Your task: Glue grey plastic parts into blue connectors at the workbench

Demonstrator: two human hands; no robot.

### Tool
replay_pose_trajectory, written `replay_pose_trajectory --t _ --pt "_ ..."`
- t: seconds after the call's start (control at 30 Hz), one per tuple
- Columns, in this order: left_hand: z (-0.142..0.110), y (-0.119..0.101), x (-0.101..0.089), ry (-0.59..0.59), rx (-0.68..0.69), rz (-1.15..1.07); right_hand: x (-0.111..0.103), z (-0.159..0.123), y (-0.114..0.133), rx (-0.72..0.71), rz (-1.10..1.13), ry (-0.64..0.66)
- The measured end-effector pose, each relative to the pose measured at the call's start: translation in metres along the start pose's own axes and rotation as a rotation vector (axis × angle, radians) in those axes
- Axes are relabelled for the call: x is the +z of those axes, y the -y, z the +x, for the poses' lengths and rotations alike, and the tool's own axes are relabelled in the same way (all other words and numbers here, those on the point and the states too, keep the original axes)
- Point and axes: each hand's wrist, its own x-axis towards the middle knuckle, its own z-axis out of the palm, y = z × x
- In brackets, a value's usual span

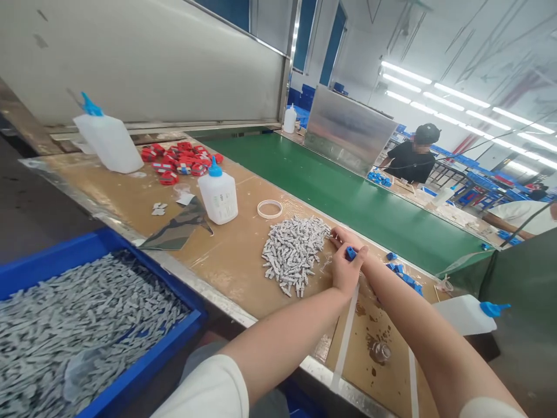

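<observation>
My left hand point(347, 273) is closed around a small blue plastic piece point(350, 253), whose end shows between thumb and fingers. Just beyond it, partly hidden by the left, my right hand point(347, 237) has its fingers bent together at the right edge of a pile of small grey plastic pieces point(296, 252). What those fingertips hold, if anything, is too small to make out. More blue pieces point(407, 277) lie on the bench to the right, behind my right forearm.
A green conveyor belt point(278, 165) runs behind the brown bench. White bottles with blue caps point(219, 197), red parts point(174, 161) and a tape ring point(270, 209) stand leftward. A blue bin point(195, 318) holds grey pieces. A small clear container point(382, 352) sits near liquid spots. A co-worker point(413, 157) sits opposite.
</observation>
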Motion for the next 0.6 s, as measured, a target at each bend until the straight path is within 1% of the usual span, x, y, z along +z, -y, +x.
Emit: replay_pose_trajectory --t 0.1,0.17,0.2,0.27,0.33,0.37,0.4,0.5,0.53,0.57,0.6 --pt "-0.006 -0.001 -0.001 0.092 0.131 0.076 -0.017 -0.014 0.002 0.046 0.067 -0.097" --pt "-0.007 -0.001 -0.001 0.172 0.192 0.145 -0.035 -0.037 0.005 0.089 0.102 -0.186" --pt "-0.007 0.000 -0.001 0.211 0.197 0.169 -0.045 -0.053 0.007 0.119 0.149 -0.230" --pt "-0.005 0.002 0.001 0.267 0.166 0.195 -0.065 -0.091 0.013 0.188 0.318 -0.290" --pt "-0.003 0.006 0.004 0.329 0.119 0.207 -0.081 -0.132 0.020 0.248 0.513 -0.306" --pt "-0.003 0.008 0.005 0.391 0.104 0.213 -0.086 -0.151 0.025 0.273 0.586 -0.297" --pt "-0.003 0.009 0.007 0.481 0.100 0.218 -0.091 -0.168 0.029 0.295 0.632 -0.279" --pt "-0.008 0.011 0.011 0.845 0.127 0.217 -0.095 -0.203 0.040 0.375 0.746 -0.230" --pt "-0.010 0.010 0.012 0.939 0.136 0.217 -0.094 -0.210 0.042 0.405 0.782 -0.220" --pt "-0.013 0.010 0.013 0.993 0.137 0.214 -0.092 -0.216 0.044 0.428 0.804 -0.218" --pt "-0.016 0.009 0.013 1.009 0.124 0.205 -0.090 -0.221 0.044 0.439 0.801 -0.228"
